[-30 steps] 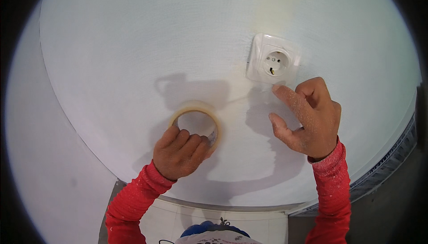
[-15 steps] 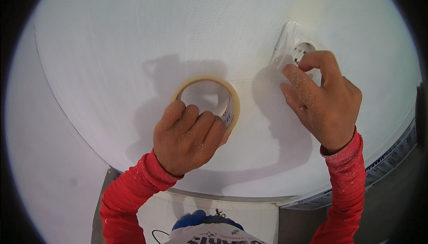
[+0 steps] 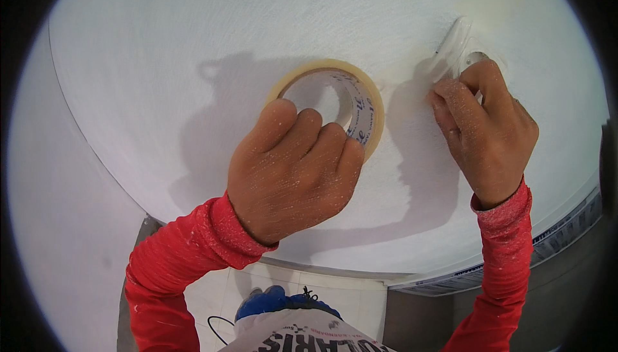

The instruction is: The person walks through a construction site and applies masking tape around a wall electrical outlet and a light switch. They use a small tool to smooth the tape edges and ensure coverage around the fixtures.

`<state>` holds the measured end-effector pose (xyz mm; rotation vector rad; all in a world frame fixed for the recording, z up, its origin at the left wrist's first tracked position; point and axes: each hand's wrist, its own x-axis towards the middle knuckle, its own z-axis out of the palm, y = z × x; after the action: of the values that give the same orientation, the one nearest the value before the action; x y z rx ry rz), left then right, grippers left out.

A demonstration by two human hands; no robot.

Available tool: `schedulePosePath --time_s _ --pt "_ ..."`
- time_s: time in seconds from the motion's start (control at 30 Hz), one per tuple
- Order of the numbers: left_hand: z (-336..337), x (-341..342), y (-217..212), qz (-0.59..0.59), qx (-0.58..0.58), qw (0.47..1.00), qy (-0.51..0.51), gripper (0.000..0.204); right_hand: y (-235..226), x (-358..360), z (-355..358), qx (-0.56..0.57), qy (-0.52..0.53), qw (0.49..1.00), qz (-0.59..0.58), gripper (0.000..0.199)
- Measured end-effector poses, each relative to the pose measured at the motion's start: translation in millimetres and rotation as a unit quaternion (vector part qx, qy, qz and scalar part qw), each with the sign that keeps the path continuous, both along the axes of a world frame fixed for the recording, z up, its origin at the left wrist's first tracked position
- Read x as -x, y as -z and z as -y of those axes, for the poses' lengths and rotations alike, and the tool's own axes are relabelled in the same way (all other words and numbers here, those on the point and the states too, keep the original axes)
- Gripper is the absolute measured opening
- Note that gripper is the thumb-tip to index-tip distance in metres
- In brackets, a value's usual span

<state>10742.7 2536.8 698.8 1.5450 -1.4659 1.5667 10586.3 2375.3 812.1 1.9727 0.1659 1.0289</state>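
My left hand is closed around the lower rim of a roll of clear adhesive tape, its fingers curled through the core. The roll is held in front of a white wall. To the right, a white wall socket is partly hidden behind my right hand. A shiny strip of clear tape stands along the socket's left side. My right thumb and index finger are pinched together at the strip's lower end; the exact grip is partly hidden.
The white wall fills most of the view and meets another wall at a corner on the left. Along its foot on the right runs a printed covering strip. Below are a pale tiled floor and a blue shoe.
My left hand and the tape roll have come up and to the right. My right thumb and index finger, apart before, have closed together at the tape strip. The view has shifted slightly.
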Motion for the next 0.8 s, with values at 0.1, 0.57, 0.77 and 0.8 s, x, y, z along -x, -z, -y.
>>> schedulePosePath --time_s 0.1,0.57,0.77,0.8 --pt "0.0 -2.9 0.8 0.019 0.018 1.000 0.007 0.026 -0.4 -3.6 0.0 0.011 -0.008 1.000 0.002 0.022" --pt "-16.2 -17.6 10.5 0.026 -0.006 1.000 -0.016 0.041 19.7 -26.6 -5.8 0.025 -0.018 0.999 0.034 0.026" --pt "-17.3 -17.9 -5.3 0.045 -0.015 0.999 -0.023 0.042 15.8 -29.5 -4.5 0.016 -0.020 0.998 0.050 0.026" --pt "-18.3 -18.8 -8.9 0.037 -0.016 0.999 -0.022 0.043 13.7 -29.3 -5.0 0.017 -0.025 0.998 0.047 0.026"
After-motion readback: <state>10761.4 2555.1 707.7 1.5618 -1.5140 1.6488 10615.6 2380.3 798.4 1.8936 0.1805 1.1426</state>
